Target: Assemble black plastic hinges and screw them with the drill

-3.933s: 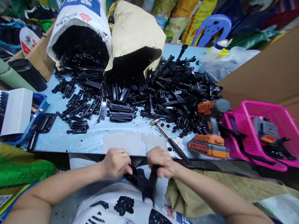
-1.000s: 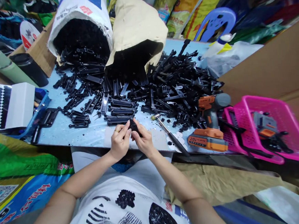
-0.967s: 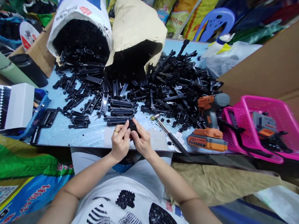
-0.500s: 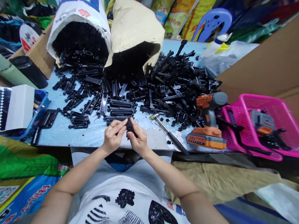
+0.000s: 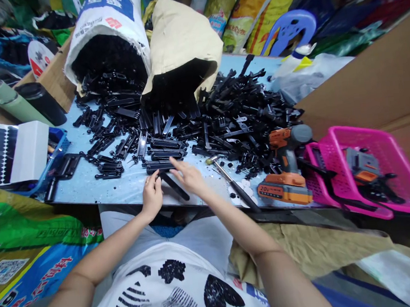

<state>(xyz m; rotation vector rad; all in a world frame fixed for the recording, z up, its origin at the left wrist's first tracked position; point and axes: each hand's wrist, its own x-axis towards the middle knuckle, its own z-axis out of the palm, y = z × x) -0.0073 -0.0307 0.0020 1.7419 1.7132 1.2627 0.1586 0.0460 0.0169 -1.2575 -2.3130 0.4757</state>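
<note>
My left hand [image 5: 153, 195] pinches the upper end of a long flat black bar [image 5: 175, 186], which slants down to the right near the table's front edge. Over the bar's right side reaches my right hand [image 5: 188, 176], its index finger stretched out and the thumb apart, holding nothing that I can see. Its fingertips are close to a row of stacked black folding-tool handles [image 5: 167, 154]. Whether they touch the stack I cannot tell. A hammer [image 5: 233, 184] lies to the right of this hand.
A large heap of black metal pieces [image 5: 237, 118] spreads behind, below a white sack [image 5: 110, 26] and a cream sack [image 5: 183, 37]. At right stand an orange cordless drill [image 5: 286, 166] and pink baskets [image 5: 374, 133]. A blue basket [image 5: 60, 148] and bottles [image 5: 16, 102] are at left.
My hands have moved apart from their shared hold on the black piece. It now shows as a long bar in my left hand, while my right hand has opened beside it.
</note>
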